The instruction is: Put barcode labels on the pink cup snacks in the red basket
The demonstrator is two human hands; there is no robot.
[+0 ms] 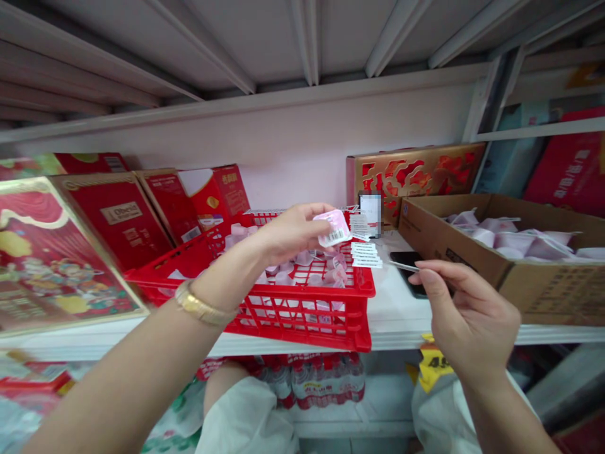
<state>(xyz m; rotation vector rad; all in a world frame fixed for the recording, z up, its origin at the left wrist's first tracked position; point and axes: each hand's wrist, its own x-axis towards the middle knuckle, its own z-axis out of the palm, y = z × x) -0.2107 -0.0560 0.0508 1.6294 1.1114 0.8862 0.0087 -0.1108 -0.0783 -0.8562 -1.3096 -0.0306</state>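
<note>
Cups lie heaped in the red basket. Above the basket's right part, the left hand pinches a pink cup, its barcode showing. Right of the basket, the right hand, apart from the left, grips a thin pale implement, too small to identify, its tip near white label strips beside the basket's right rim. Farther right of the basket stands a cardboard box of similar cups.

Near me, a white shelf; far, a pale wall; overhead, ribbed shelving; right, a white post.
</note>
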